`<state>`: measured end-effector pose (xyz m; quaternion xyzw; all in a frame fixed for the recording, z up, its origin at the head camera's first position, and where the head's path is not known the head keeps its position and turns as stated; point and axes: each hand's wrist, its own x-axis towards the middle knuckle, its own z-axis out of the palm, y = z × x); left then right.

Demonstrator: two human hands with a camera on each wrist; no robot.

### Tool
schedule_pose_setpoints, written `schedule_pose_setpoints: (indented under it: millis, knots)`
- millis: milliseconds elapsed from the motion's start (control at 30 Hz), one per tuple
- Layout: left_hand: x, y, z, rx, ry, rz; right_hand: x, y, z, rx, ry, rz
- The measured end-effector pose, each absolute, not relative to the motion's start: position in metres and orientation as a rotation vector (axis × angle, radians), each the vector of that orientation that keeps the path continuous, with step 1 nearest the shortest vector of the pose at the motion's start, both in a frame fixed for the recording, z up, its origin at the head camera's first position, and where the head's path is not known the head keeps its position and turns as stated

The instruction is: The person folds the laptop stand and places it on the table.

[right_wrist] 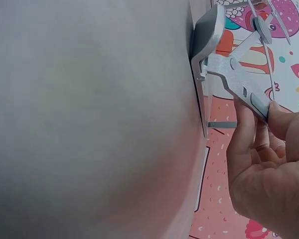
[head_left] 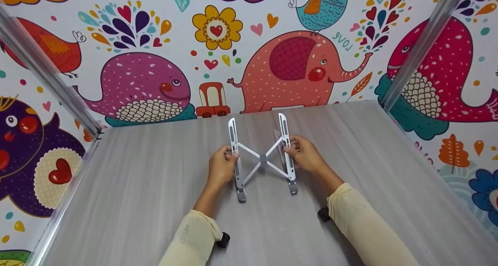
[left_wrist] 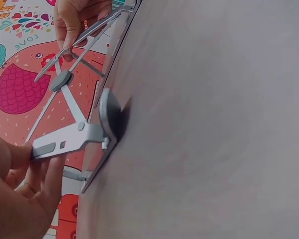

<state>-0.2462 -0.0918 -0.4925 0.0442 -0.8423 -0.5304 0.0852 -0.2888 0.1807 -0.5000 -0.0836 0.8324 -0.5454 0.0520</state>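
A silver folding laptop stand (head_left: 263, 160) stands unfolded on the table, its two long side rails joined by crossed bars with a grey hub in the middle. My left hand (head_left: 223, 165) pinches the left rail between thumb and fingers. On the other side, my right hand (head_left: 306, 154) grips the right rail the same way. Both wrist views show the raised rails held above lower base bars, with a support strut between them. Grey hooked feet at the near ends of the stand (left_wrist: 84, 137) face me. In the right wrist view, the thumb of the right hand (right_wrist: 269, 164) presses on the rail's upper face.
The wood-grain table (head_left: 136, 196) spreads around the stand. A wall panel with cartoon animals (head_left: 288, 71) rises behind the table's far edge. Metal posts (head_left: 420, 48) stand at the back corners, and more printed panels flank both sides.
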Motion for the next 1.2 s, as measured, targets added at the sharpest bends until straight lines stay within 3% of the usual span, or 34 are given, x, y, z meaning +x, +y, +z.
schedule_pose_setpoints:
  millis: [1200]
  knots:
    - [-0.248, -0.072, -0.49, 0.157, -2.58, -1.566, -0.285, 0.164, -0.496, -0.202, 2.472, -1.643]
